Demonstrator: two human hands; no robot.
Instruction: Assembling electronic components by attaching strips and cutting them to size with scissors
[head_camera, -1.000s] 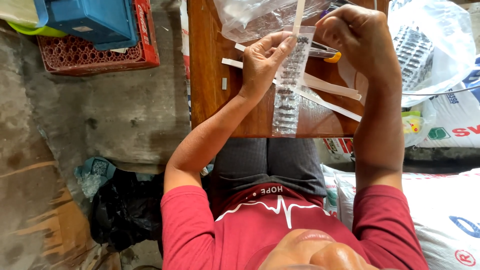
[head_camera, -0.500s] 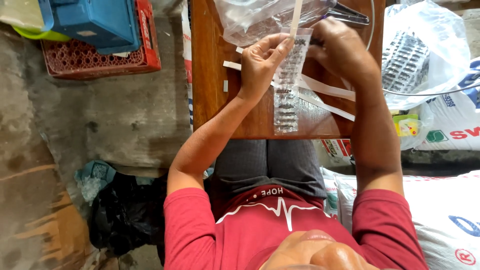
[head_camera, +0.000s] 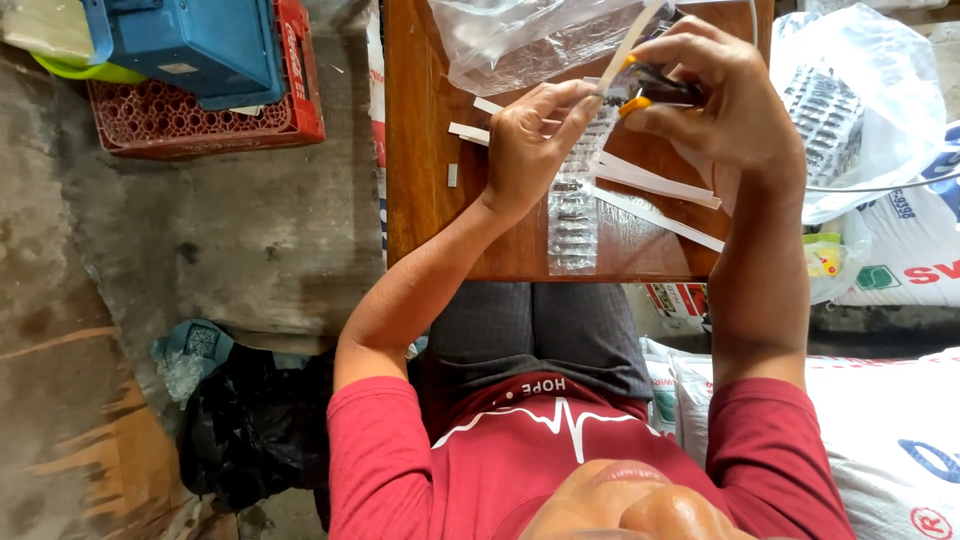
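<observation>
While the person sits close to the wooden table (head_camera: 420, 180), with the knees under its near edge, both hands are raised over the middle of the top. On the table, nearest to the body, lies a long clear plastic strip (head_camera: 572, 215) with many small pockets, and its near end reaches the table edge. Beside it lie some white flat strips (head_camera: 655, 195), one across the other. The left hand (head_camera: 530, 150) is closed on the upper part of the clear strip and pinches, between thumb and fingertips, the lower end of a thin white stick (head_camera: 628, 45) that points up and away. The right hand (head_camera: 725, 95) is closed around small pliers with orange handles (head_camera: 650, 85), whose tip meets the stick just beside the left fingers. I cannot tell if the tip already bites the stick.

To do this well, I think the left pinch should stay very near the tool, so the stick does not bend, and the pliers should close slowly and straight.

Farther on the table lies a clear plastic bag (head_camera: 520, 45). On the floor at the left stand a red crate (head_camera: 200, 115) with a blue box (head_camera: 185, 40) on it; at the right a second bag of strips (head_camera: 850, 100) rests on white sacks (head_camera: 900, 430).
</observation>
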